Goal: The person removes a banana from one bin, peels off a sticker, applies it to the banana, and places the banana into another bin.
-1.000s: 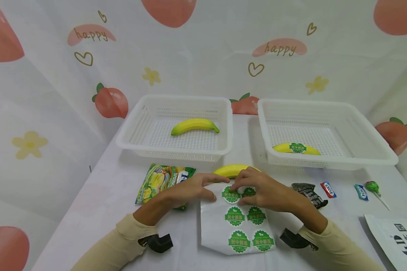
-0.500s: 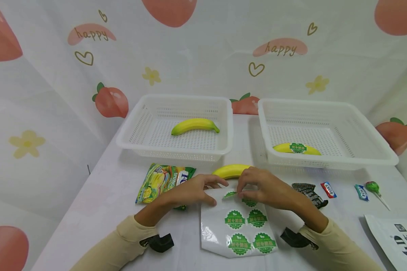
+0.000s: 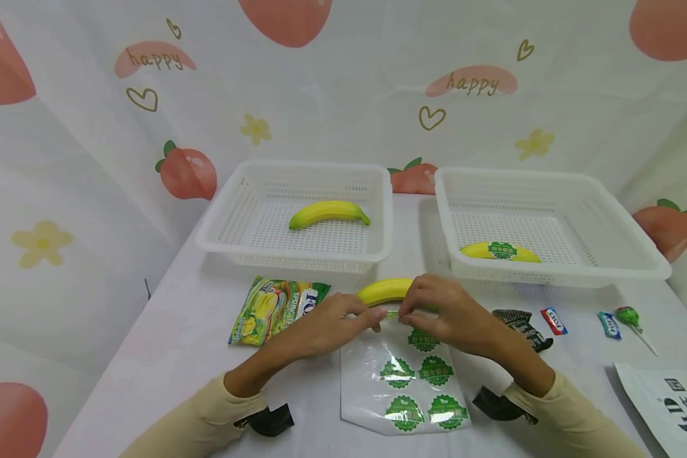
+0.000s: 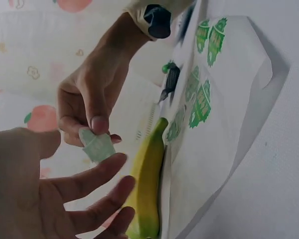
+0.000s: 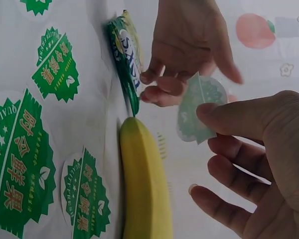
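Note:
My right hand (image 3: 443, 315) pinches a peeled green sticker between thumb and forefinger. In the right wrist view the sticker (image 5: 190, 119) shows its pale back. My left hand (image 3: 329, 327) is beside it; the left wrist view has its fingers extended near the sticker (image 4: 99, 148), not gripping it. Beneath both hands lies a white sticker sheet (image 3: 372, 381) bearing several green round labels with white and gold lettering. Just beyond the sheet a yellow banana (image 3: 380, 292) rests on the table, its right end hidden by my right hand.
Behind, a left white basket (image 3: 294, 257) holds one banana (image 3: 326, 212), and a right basket (image 3: 555, 272) holds a labelled banana (image 3: 483, 250). A green snack packet (image 3: 269, 308) lies left; a black wrapper (image 3: 521, 327), small candies, a lollipop (image 3: 628, 315) and a white printed bag (image 3: 664, 397) lie right.
My right hand has peeled one sticker off the sheet's top left and lifted it toward the banana. My left hand has come off the sheet's edge and closer to the sticker.

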A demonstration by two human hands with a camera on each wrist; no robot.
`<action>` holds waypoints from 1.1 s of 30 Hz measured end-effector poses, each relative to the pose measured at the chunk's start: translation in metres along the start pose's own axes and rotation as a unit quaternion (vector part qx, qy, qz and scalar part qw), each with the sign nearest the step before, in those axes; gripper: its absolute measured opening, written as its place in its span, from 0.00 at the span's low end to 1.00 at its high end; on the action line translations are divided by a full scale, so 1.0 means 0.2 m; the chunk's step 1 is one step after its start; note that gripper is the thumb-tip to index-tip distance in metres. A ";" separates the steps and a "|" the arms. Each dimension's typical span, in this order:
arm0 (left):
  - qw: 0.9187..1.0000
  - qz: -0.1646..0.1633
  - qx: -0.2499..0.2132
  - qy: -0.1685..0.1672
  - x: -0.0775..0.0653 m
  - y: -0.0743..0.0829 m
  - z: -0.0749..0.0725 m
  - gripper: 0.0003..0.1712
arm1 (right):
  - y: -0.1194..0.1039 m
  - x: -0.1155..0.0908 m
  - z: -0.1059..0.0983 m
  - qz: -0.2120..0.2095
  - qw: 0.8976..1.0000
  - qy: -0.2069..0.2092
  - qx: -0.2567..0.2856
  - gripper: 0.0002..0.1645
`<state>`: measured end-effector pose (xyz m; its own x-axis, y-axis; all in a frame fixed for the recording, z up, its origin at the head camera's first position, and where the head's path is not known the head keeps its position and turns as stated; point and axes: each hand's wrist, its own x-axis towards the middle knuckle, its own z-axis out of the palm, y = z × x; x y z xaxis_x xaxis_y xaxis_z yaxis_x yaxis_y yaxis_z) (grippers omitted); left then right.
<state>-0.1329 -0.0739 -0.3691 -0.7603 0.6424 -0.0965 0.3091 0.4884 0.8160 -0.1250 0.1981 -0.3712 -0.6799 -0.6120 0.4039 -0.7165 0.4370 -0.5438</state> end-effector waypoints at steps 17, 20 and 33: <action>0.995 0.020 0.016 0.094 0.03 -0.02 0.01 0.09 | 0.03 0.01 -0.01 0.131 0.991 -0.004 0.033 0.11; 0.992 0.032 0.037 0.115 0.06 -0.01 0.01 0.08 | 0.04 0.01 -0.01 0.129 0.991 0.008 0.033 0.04; 0.968 0.078 0.195 0.140 0.21 -0.01 0.10 0.30 | 0.11 0.01 -0.01 0.213 0.976 0.049 0.000 0.04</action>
<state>-0.1550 -0.0357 -0.3855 -0.7949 0.5682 0.2131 0.5833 0.6185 0.5265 -0.1427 0.2072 -0.3810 -0.9276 -0.3093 0.2097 -0.3660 0.6385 -0.6770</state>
